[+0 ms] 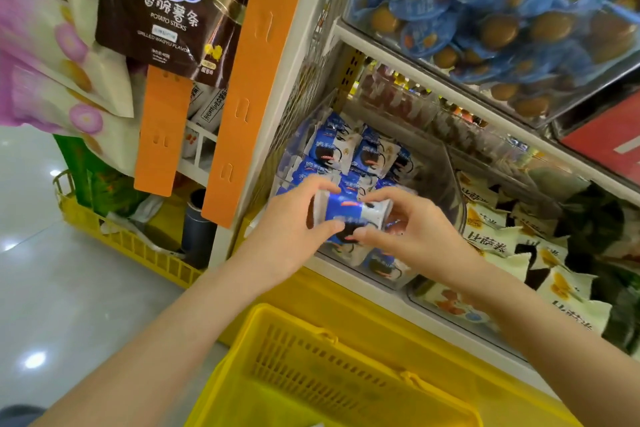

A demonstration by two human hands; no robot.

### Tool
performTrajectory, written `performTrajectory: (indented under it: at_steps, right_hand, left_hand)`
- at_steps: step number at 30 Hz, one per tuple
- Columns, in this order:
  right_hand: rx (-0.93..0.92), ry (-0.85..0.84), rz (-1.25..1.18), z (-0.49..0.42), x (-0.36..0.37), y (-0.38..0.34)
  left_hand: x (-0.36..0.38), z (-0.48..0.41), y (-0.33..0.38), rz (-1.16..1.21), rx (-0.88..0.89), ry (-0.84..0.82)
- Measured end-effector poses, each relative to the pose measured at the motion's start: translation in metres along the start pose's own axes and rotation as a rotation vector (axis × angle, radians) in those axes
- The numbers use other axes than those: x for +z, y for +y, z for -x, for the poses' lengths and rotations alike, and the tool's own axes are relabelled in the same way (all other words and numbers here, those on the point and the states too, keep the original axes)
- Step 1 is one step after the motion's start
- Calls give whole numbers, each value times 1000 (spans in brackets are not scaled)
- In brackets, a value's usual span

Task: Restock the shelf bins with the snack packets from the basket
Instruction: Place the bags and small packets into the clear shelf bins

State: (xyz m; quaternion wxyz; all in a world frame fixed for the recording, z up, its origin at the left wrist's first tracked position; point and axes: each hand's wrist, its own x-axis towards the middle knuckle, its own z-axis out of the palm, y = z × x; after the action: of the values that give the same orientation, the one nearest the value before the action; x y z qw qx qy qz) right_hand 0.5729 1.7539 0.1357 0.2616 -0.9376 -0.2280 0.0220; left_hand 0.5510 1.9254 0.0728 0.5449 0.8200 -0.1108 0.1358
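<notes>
Both hands meet over the clear bin [446, 180] that holds blue-and-white packets [346, 152]. The left hand [294, 229] and right hand [412, 229] together pinch one blue packet [353, 215] from either end, fingers curled close around it, thumbs underneath. The packet sits above the bin's front part, bowed between the hands; whether it touches the packets below cannot be told, since the hands hide that spot. More of the same packets fill the bin behind it, and a few show through the bin's front wall below the hands.

Just right of the bin lie white-and-yellow packets [491, 243], partly cut off by the right forearm. Above the bin, a higher shelf carries blue-wrapped brown snacks [485, 10], blurred and hard to read. Left of the bin stands an orange strip [252, 80], with a brown bag [156, 17] of potato sticks hanging beyond it.

Below the bin, the yellow basket [242, 357] is near the frame's bottom edge; its contents are mostly out of view and smeared, so what it holds is unclear. A second yellow crate [138, 246] sits on the floor left of the bin.
</notes>
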Motion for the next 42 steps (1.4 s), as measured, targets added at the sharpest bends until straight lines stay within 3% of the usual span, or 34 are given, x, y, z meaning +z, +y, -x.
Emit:
performTrajectory:
  at_steps: [3, 6, 9, 13, 21, 24, 28, 32, 35, 38, 42]
  right_hand:
    - [196, 193, -112, -22, -11, 22]
    - [354, 402, -76, -59, -16, 50]
    - [420, 369, -37, -99, -10, 71]
    - [438, 245, 31, -127, 8, 90]
    - [414, 376, 38, -132, 19, 93]
    - [367, 408, 88, -113, 17, 76]
    - [164, 369, 30, -49, 21, 49]
    - [6, 218, 232, 34, 33, 46]
    - [-81, 199, 330, 80, 40, 62]
    - [-54, 260, 264, 123, 54, 89]
    - [185, 187, 137, 174, 94, 134]
  left_hand:
    - [-2, -12, -4, -168, 100, 70]
    - [1, -19, -16, -409, 150, 71]
    - [8, -20, -26, -585, 228, 29]
    - [6, -21, -31, -616, 283, 47]
    - [7, -25, -35, -611, 293, 70]
    - [7, -24, -36, -602, 273, 64]
    - [9, -18, -32, -593, 248, 51]
    - [15, -4, -28, -631, 210, 16]
    - [27, 18, -23, -586, 163, 8]
    - [47, 47, -25, -598, 218, -17]
    - [90, 83, -43, -614, 292, -121]
